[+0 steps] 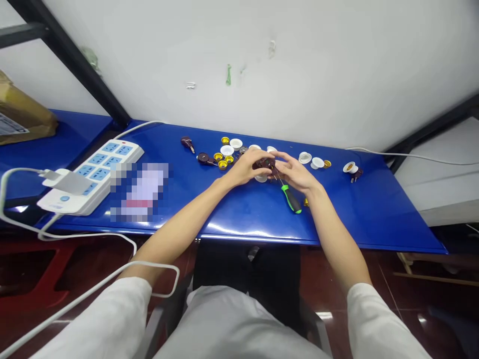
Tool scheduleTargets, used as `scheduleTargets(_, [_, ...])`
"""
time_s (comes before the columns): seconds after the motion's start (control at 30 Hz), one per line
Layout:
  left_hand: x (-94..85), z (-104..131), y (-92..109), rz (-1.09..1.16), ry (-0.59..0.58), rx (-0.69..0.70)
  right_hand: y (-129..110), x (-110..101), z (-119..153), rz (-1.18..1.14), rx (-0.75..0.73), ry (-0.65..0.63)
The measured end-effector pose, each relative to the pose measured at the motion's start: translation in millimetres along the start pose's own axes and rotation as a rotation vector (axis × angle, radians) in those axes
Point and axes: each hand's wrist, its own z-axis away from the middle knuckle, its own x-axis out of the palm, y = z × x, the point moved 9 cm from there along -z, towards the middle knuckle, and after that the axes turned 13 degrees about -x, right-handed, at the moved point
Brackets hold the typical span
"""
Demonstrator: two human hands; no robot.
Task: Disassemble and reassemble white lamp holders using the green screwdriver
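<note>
My left hand [245,168] is closed round a dark brown plastic part [265,163], with fingers and thumb curled over its sides. My right hand [294,172] meets it from the other side, fingertips bent against the same part. Its exact kind is partly hidden by the fingers. A screwdriver [291,199] with a green and black handle lies just below my hands, its shaft pointing up toward them. White round caps [235,144] and gold metal screw shells [222,164] lie left of my hands. More white caps [318,163] sit to the right.
Brown plug pieces with metal prongs [187,143] lie on the blue table [377,214]. At left are a white power strip [93,174], a blurred-out phone-like object [144,192] and a paper package [26,112]. A white cable [93,294] loops over my left forearm.
</note>
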Motion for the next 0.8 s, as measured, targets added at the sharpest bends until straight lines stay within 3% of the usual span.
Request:
scheduleTargets(0.07, [-0.9,-0.6,-1.6,-0.004,0.009,-0.010,1.3,-1.5,-0.7,0.031,-0.004,-0.018])
scheduleTargets(0.13, [-3.1,-1.1,-4.1,-0.005,0.026,-0.023,-1.5,-16.1,-3.4,0.150,-0.058,0.025])
scheduleTargets(0.23, [-7.9,-2.3,-9.6,-0.002,0.050,-0.052,-17.3,-59.2,-5.2,0.553,-0.218,0.227])
scheduleTargets(0.33, [-11.5,-3.5,-15.3,0.002,0.054,-0.086,-20.6,-82.2,-6.9,0.886,-0.278,0.267])
scheduleTargets(0.57, [-9.9,-3.0,-16.4,-0.011,0.017,-0.100,7.4,-74.5,-21.8,1.035,-0.257,0.132])
scheduleTargets(0.8, [-9.5,-2.2,-15.0,-0.028,-0.002,-0.154,12.6,-69.6,-30.7,1.114,-0.236,0.091])
